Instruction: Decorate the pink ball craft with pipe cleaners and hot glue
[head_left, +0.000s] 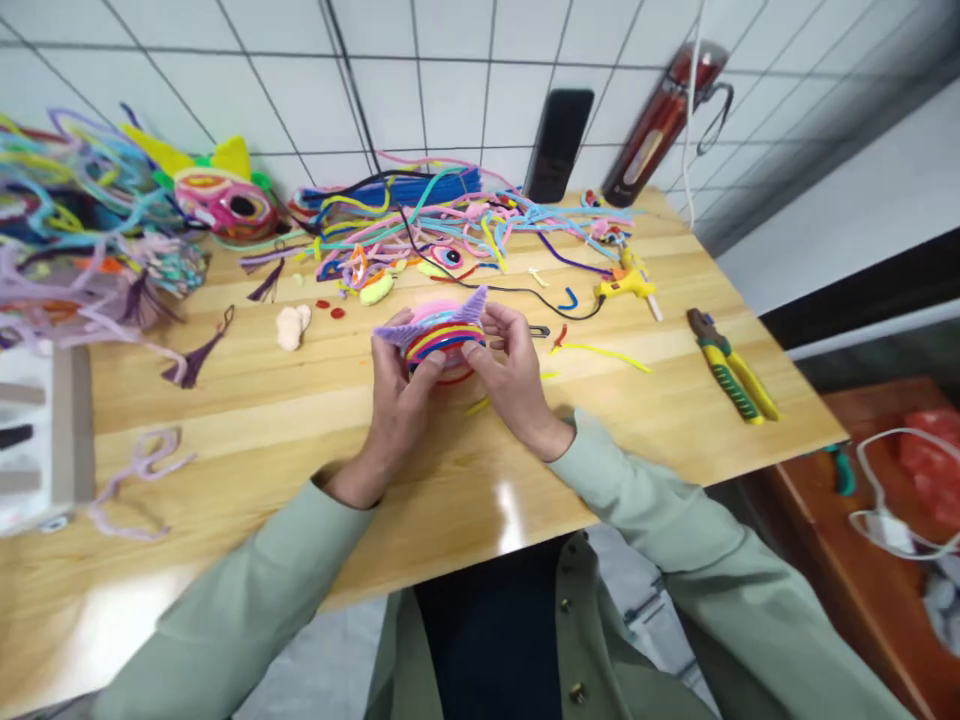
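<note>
Between my two hands is a small pipe-cleaner figure (444, 338), rounded, with purple pointed ears and bands of yellow, red and blue. My left hand (401, 390) grips its left side, thumb on the front. From the right, my right hand (517, 375) holds it too, with the thumb pressed against the front bands. Fingers behind the figure are partly hidden. Close by on the table lie a yellow pipe-cleaner piece (607, 353), a short red piece (560, 336) and a dark metal clip (539, 331).
Loose pipe cleaners (420, 215) heap along the tiled wall. Left of them sits a pink and yellow figure (225, 200). A yellow glue gun (628, 285), pliers (731, 370), a phone (559, 145) and a red flask (664, 125) stand or lie to the right.
</note>
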